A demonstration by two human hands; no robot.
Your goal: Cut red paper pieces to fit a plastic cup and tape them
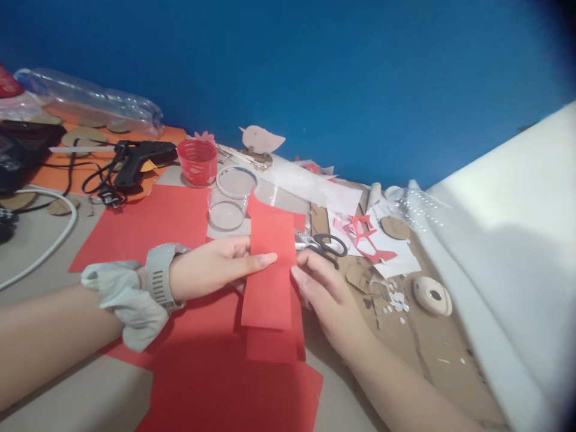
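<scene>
A strip of red paper [270, 288], seemingly folded in layers, is held up in front of me. My left hand [225, 264] grips its left side, thumb flat on the front and the other fingers hidden behind. At the strip's right edge, my right hand [326, 291] pinches the paper between thumb and fingers. Just beyond the right hand lie scissors [330, 243] with black handles, their blades partly hidden. More red paper sheets [202, 336] spread flat beneath both hands.
A black glue gun [139, 162] lies at the left on orange paper. Near it are a red cup [198, 162], a clear container [227, 210] and a plastic bottle [94, 99]. Paper scraps [366, 234], cardboard and a white tape dispenser [432, 295] lie to the right. A blue wall [315, 78] rises behind.
</scene>
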